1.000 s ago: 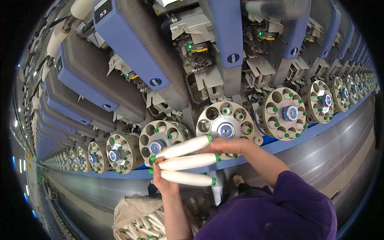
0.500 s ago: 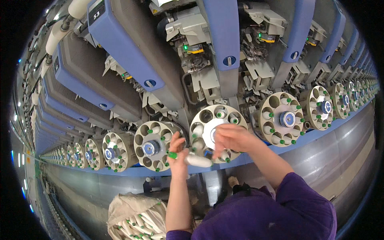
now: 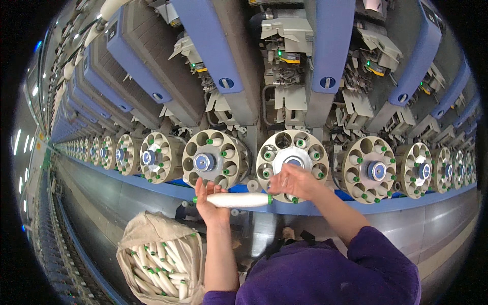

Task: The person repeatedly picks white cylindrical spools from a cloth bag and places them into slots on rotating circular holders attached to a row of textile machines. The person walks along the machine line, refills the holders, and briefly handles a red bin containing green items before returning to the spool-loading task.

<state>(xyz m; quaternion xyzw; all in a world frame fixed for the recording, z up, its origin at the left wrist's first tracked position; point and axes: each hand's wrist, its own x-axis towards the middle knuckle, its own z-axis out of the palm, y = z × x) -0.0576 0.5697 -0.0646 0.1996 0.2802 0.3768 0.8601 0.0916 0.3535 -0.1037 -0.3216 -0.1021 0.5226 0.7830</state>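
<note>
My left hand (image 3: 209, 203) is wrapped round the left end of a yarn bobbin (image 3: 239, 200), wound in white with green ends, which lies level in front of the machine. At the bobbin's right green end, my right hand (image 3: 295, 182) has its fingers bent and drawn together. Whatever it pinches, if anything, is too fine or blurred to make out. Behind that hand stands a round cream magazine (image 3: 262, 153), with white bobbins upright in several of its pockets and a pale disc at its centre.
To the left is another round magazine (image 3: 191, 137) with a blue hub; more line the blue rail (image 3: 345, 206) both ways. Blue-fronted winding units (image 3: 333, 40) rise behind. A cloth sack (image 3: 147, 223) full of white, green-tipped bobbins sits at lower left.
The bobbin has swung from a slant to level, and my left hand has shifted slightly left. My right hand has moved down toward the bobbin's right end. The whole view has shifted.
</note>
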